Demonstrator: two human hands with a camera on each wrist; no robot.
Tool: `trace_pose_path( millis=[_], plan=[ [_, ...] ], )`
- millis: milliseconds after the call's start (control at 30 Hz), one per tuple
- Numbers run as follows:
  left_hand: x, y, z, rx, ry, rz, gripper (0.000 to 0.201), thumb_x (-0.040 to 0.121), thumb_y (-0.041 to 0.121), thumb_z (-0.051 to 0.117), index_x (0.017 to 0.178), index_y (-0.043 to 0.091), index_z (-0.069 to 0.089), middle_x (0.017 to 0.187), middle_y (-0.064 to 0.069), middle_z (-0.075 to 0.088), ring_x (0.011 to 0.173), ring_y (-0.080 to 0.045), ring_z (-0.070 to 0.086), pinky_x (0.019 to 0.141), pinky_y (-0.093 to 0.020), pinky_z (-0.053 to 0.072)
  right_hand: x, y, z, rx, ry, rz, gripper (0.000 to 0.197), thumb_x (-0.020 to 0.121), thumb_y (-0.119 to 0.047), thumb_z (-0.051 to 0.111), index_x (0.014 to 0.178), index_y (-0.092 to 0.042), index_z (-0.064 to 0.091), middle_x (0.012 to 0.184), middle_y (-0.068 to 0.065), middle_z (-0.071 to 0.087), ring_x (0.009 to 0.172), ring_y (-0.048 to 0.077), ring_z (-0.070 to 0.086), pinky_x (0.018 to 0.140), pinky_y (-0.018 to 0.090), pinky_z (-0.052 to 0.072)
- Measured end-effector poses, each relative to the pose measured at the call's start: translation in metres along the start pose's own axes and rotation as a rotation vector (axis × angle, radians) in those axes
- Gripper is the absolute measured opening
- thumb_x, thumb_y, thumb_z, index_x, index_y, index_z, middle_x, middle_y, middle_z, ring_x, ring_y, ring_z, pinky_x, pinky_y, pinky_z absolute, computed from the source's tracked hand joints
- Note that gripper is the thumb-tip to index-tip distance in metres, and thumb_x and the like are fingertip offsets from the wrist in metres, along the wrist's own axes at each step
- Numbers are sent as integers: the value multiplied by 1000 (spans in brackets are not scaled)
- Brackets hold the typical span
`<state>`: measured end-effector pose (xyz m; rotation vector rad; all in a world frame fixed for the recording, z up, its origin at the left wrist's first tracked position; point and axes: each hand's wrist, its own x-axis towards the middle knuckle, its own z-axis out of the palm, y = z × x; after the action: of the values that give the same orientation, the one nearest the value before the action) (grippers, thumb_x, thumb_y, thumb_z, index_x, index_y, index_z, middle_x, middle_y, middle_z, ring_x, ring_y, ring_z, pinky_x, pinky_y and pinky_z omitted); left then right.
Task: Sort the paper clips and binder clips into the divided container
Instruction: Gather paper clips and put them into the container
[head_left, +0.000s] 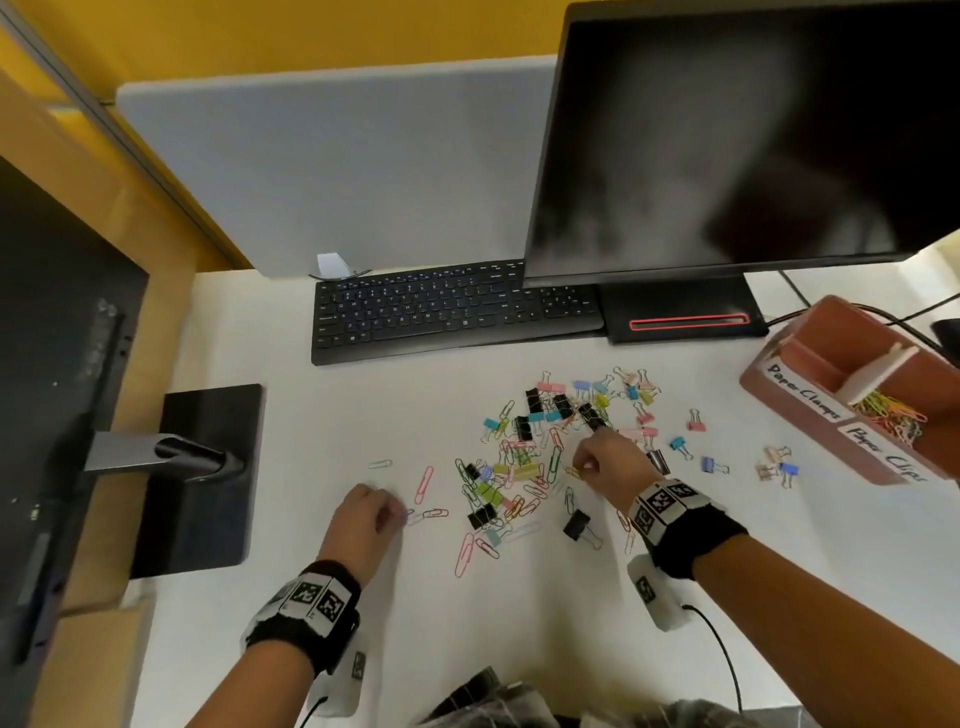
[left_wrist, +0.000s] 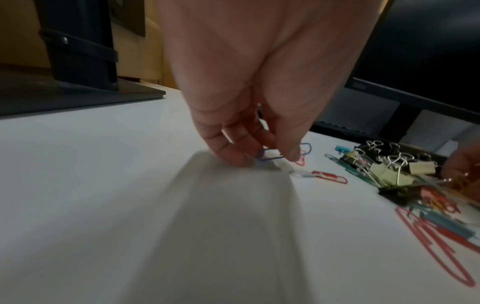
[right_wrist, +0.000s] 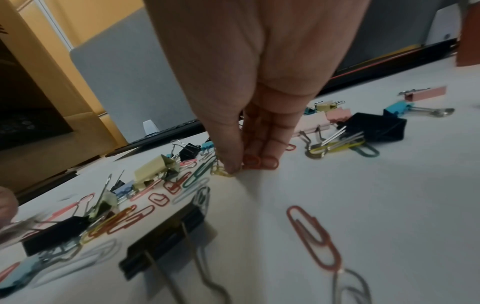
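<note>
left hand (head_left: 366, 514): our grip pinches a blue paper clip (left_wrist: 270, 155) flat on the tabletop (head_left: 311, 426), left of the pile.
right hand (head_left: 605, 460): grip pinching a yellow paper clip (right_wrist: 221, 172) at the pile's (head_left: 524, 457) right edge.
divided container (head_left: 810, 415): far right, so our right hand's nearer; "Paper Clips" section sits at its near end.

two hands (head_left: 366, 517) – one divided container (head_left: 795, 387), one keyboard (head_left: 447, 312), two monitors (head_left: 748, 135) – clips too many to count.

This is an office workplace: a white counter (head_left: 311, 415) carries a black keyboard (head_left: 447, 312) and a dark monitor (head_left: 753, 130), with a grey partition panel (head_left: 332, 171) behind.
</note>
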<state>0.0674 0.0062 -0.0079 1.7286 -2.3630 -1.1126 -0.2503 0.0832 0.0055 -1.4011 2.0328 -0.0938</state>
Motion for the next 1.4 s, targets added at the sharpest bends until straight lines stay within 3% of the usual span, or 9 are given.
trace_pose_path(
  millis=[200, 267, 367, 567, 767, 1000, 1100, 1233, 1400],
  plan=[
    [6, 6, 8, -91, -63, 35, 47, 77, 20, 73, 110, 39, 46, 74, 7, 60, 73, -6, 56, 67, -10, 39, 3, -18, -3, 16, -21, -155, 14, 87, -13, 60, 97, -9, 68, 127, 4, 43, 94, 15, 54, 93, 22, 45],
    [13, 3, 17, -25, -68, 6, 47, 76, 23, 72, 115, 35, 50, 74, 10, 61, 77, -11, 57, 74, -20, 45, 6, -22, 1, -25, -16, -144, 14, 86, -14, 62, 97, -10, 69, 131, 4, 40, 106, 19, 53, 97, 26, 44],
    [20, 0, 24, 50, -21, 6, 31, 79, 29, 68, 108, 33, 57, 79, 10, 62, 87, -16, 55, 82, -33, 47, 10, -27, 4, -76, -13, -129, 16, 87, -16, 60, 98, -11, 70, 123, 6, 46, 114, 21, 44, 103, 30, 40],
    [24, 10, 25, 64, 90, 83, 6, 82, 24, 67, 88, 22, 68, 87, 4, 51, 88, -19, 47, 76, -29, 39, 14, -25, 3, -56, -54, -118, 20, 91, -10, 51, 102, -11, 67, 112, 7, 59, 109, 22, 50, 96, 29, 41],
    [29, 17, 24, 157, 54, 113, 15, 91, 21, 53, 95, 11, 64, 93, -4, 58, 91, -24, 53, 76, -28, 41, 14, -24, 5, -64, -39, -96, 29, 90, -4, 47, 116, -12, 56, 111, 7, 62, 101, 23, 57, 89, 30, 47],
    [30, 40, 13, 85, -2, -18, 15, 92, 22, 53, 93, 11, 62, 92, -6, 62, 89, -24, 57, 72, -22, 33, 17, -22, 0, -72, -72, -76, 20, 91, -7, 50, 104, -3, 64, 113, 11, 53, 98, 24, 59, 90, 27, 46],
    [17, 68, 8, 6, 22, 31, 8, 89, 22, 58, 83, 17, 59, 78, 2, 60, 74, -14, 53, 62, -15, 33, 17, -18, -2, -67, -102, -111, 23, 89, -3, 47, 106, -6, 62, 111, 12, 60, 102, 24, 58, 91, 31, 47],
    [0, 119, 5, -104, 57, 131, 8, 88, 21, 60, 80, 21, 60, 82, 2, 65, 79, -11, 58, 69, -18, 46, 13, -7, -11, -50, -124, -148, 24, 88, -2, 49, 107, -10, 62, 110, 11, 63, 102, 25, 60, 92, 36, 50],
    [1, 225, 18, -215, 82, 293, 15, 87, 22, 61, 75, 30, 58, 77, 11, 62, 76, -2, 56, 66, -6, 39, -24, 38, -59, 117, 30, -234, 22, 85, -15, 49, 98, -10, 66, 100, 12, 67, 94, 27, 61, 87, 34, 49]
  ],
)
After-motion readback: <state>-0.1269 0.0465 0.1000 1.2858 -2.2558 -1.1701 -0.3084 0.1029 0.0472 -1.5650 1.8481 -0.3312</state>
